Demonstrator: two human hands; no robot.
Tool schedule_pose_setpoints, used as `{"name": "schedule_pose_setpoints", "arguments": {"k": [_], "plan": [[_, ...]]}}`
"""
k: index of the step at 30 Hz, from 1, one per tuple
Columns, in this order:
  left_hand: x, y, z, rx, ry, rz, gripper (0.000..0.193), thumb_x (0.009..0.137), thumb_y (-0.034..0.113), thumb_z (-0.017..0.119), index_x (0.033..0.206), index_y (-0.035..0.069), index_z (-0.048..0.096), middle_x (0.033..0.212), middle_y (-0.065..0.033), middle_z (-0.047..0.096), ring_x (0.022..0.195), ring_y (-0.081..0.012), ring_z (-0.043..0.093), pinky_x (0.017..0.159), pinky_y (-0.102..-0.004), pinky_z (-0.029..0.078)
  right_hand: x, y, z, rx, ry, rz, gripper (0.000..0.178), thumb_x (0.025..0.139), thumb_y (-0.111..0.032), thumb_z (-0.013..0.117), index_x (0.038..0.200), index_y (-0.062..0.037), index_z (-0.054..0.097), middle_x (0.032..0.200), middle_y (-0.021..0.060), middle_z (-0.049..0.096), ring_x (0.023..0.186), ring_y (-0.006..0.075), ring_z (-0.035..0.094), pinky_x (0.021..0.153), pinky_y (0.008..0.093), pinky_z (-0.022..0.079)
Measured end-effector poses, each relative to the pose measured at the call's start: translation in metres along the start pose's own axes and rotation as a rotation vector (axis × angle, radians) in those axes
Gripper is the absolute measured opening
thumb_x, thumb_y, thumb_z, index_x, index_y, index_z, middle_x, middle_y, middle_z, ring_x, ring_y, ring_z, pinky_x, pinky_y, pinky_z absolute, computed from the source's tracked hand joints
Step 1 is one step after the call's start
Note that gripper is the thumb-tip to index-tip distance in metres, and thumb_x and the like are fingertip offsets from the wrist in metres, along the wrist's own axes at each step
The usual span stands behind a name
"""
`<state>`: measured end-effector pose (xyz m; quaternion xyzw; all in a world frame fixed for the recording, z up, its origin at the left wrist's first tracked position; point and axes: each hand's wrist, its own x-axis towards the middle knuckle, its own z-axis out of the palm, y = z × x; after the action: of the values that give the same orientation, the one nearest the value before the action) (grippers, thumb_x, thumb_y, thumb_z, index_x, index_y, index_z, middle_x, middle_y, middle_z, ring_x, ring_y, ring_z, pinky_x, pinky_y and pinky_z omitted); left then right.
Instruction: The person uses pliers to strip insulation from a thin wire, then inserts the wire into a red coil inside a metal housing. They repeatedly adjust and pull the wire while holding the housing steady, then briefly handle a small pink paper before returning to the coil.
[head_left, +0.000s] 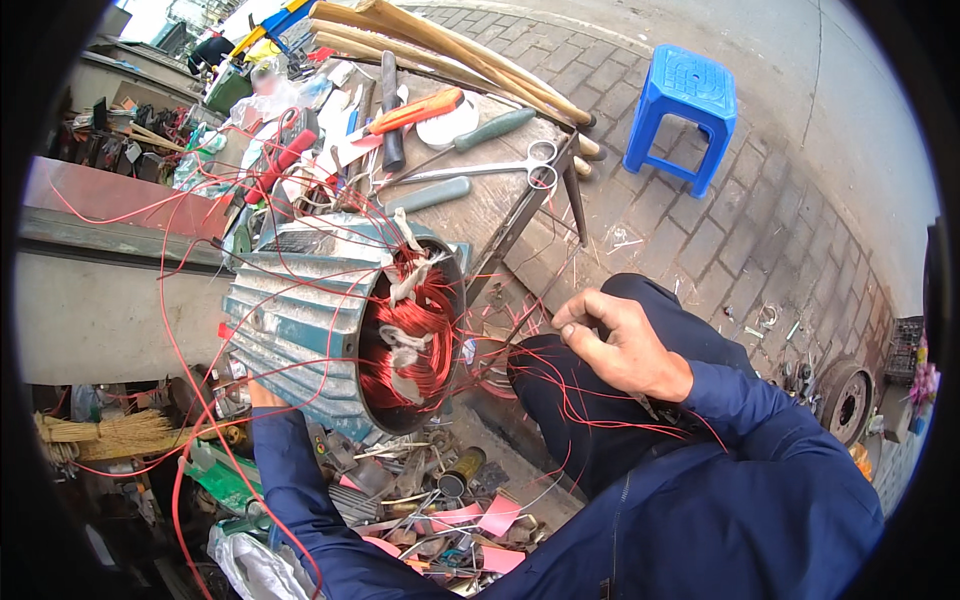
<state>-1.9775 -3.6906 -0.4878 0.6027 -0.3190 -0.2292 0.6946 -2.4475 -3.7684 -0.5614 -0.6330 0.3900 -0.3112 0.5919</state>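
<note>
A green, ribbed motor housing (300, 325) lies on its side at centre left, its round open end toward me. Inside the opening sit red copper windings (425, 315), with white cord and pale insulation scraps around them. Long red wires (172, 320) loop out over the housing and to the left. My left forearm reaches up to the underside of the housing; only the wrist of my left hand (263, 393) shows, its fingers hidden behind the casing. My right hand (625, 345) hovers over my knee, thumb and fingers pinched together near thin red wires (565, 380). Whatever they pinch is too small to name.
Scissors (515, 168), an orange-handled knife (415, 110), a green-handled tool (495, 130) and a dark hammer (391, 110) lie on the worktable (480, 195). Wooden poles (470, 55) rest behind them. A blue stool (685, 115) stands on the paving. Scrap and pink paper (500, 515) litter the ground below.
</note>
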Motion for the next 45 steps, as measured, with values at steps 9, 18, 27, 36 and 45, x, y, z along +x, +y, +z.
{"name": "schedule_pose_setpoints", "arguments": {"k": [9,18,27,36,45], "plan": [[0.010,0.000,0.015,0.028,0.000,-0.014,0.040,0.103,0.034,0.051,0.124,0.001,0.060,0.120,-0.0149,0.064,0.103,-0.0300,0.065,0.085,-0.0441,0.057,0.002,0.008,-0.015,0.060,0.051,-0.080,0.015,0.093,-0.009,0.063,0.102,0.0020,0.066,0.082,0.0050,0.067,0.075,0.0104,0.060,0.068,0.0279,0.050],[-0.034,-0.003,0.004,0.094,0.083,-0.049,0.039,0.103,0.033,0.051,0.123,0.001,0.060,0.118,-0.0147,0.064,0.101,-0.0294,0.066,0.083,-0.0427,0.057,0.006,0.023,-0.036,0.186,0.049,0.020,0.015,0.093,-0.007,0.063,0.105,0.0014,0.067,0.088,0.0019,0.065,0.079,0.0080,0.057,0.072,0.0262,0.048],[-0.035,-0.026,0.012,0.120,0.127,-0.059,0.038,0.102,0.032,0.052,0.122,0.000,0.061,0.116,-0.0144,0.065,0.098,-0.0289,0.066,0.081,-0.0413,0.058,0.002,0.033,-0.046,0.264,0.053,0.000,0.013,0.098,-0.005,0.059,0.107,0.0018,0.065,0.095,0.0005,0.066,0.085,0.0062,0.059,0.074,0.0240,0.048],[-0.032,-0.028,0.016,0.136,0.138,-0.058,0.037,0.102,0.031,0.053,0.121,0.000,0.061,0.114,-0.0141,0.065,0.096,-0.0283,0.067,0.079,-0.0399,0.059,-0.006,0.027,-0.053,0.143,-0.018,-0.075,0.015,0.094,-0.008,0.062,0.104,0.0024,0.066,0.089,0.0037,0.066,0.082,0.0101,0.060,0.074,0.0274,0.049],[-0.034,-0.039,0.011,0.124,0.148,-0.046,0.036,0.102,0.030,0.053,0.120,0.000,0.062,0.112,-0.0139,0.066,0.093,-0.0277,0.068,0.077,-0.0385,0.059,-0.003,0.008,-0.023,-0.040,-0.227,-0.777,0.021,0.081,0.002,0.065,0.101,-0.0022,0.066,0.091,0.0107,0.061,0.081,0.0313,0.059,0.071,0.0399,0.051]]}}
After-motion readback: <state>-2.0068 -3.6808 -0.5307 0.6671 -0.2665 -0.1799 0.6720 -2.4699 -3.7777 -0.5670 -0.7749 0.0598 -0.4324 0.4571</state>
